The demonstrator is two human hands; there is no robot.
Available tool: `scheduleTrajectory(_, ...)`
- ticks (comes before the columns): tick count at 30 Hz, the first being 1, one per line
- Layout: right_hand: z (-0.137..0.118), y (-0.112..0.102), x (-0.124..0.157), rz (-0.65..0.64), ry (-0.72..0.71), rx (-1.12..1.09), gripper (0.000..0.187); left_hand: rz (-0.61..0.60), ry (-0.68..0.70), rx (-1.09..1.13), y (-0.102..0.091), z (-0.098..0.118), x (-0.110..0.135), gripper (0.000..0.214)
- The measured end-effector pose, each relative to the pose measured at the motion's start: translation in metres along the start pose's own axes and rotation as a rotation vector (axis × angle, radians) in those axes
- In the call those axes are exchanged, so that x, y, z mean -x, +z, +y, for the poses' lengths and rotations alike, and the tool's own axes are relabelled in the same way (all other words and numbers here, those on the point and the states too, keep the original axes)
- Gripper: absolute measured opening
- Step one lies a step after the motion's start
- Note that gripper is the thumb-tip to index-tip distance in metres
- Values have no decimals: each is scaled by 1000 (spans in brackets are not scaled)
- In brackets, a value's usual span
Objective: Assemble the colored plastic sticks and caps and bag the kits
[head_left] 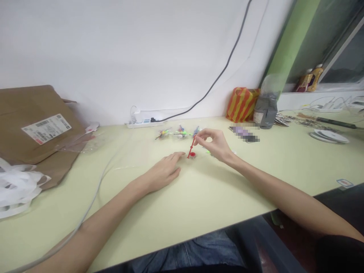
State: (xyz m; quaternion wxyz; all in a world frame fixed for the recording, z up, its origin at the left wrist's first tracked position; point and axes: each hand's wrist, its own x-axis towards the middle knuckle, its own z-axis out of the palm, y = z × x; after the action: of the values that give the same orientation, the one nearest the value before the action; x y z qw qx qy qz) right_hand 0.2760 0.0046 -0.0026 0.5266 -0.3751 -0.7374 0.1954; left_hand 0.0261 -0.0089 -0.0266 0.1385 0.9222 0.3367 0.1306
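My right hand (214, 143) pinches the upper end of a thin red plastic stick (191, 147), which slants down toward the table. Close by its lower end lies a small round red piece (192, 154) with a clear rim. My left hand (166, 170) rests on the table just left of these, its fingers stretched out and holding nothing. Beyond both hands sit several small colourful plastic pieces, among them a green and red bundle (164, 133) and a yellow-green one (182, 132). A bright green bit (208, 152) shows partly behind my right wrist.
A power strip (146, 123) stands against the wall, with a black cable rising from it. Left are a cardboard package (31, 125) and a white plastic bag (17, 185). Right are a striped bag (243, 104), a grey bag (265, 112) and white discs (331, 136). A pale cable crosses my left forearm.
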Motion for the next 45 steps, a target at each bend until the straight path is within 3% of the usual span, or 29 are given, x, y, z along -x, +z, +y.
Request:
scheduleTrajectory(5,-10,4,4,-45,-17,-2,19,23,14,25,2,-1,-1,67)
scheduleTrajectory(12,2,-1,3,113,-141,208,9,8,7,36,-1,3,0,63)
scheduleTrajectory(17,11,1,4,29,-188,271,8,5,1,33,0,1,1,62)
scheduleTrajectory(25,-17,7,11,-37,-205,153,8,13,21,1,2,-1,-1,65)
scheduleTrajectory(30,-23,9,12,-82,-106,31,13,83,44,-45,1,3,-3,60)
scheduleTrajectory(35,-12,9,6,51,120,-214,23,269,-6,-97,-2,5,-6,42)
scheduleTrajectory(41,-1,18,10,76,444,-476,31,349,-55,104,-6,9,-7,25)
scheduleTrajectory(45,-3,23,13,40,564,-492,32,365,-198,247,-8,8,-6,28)
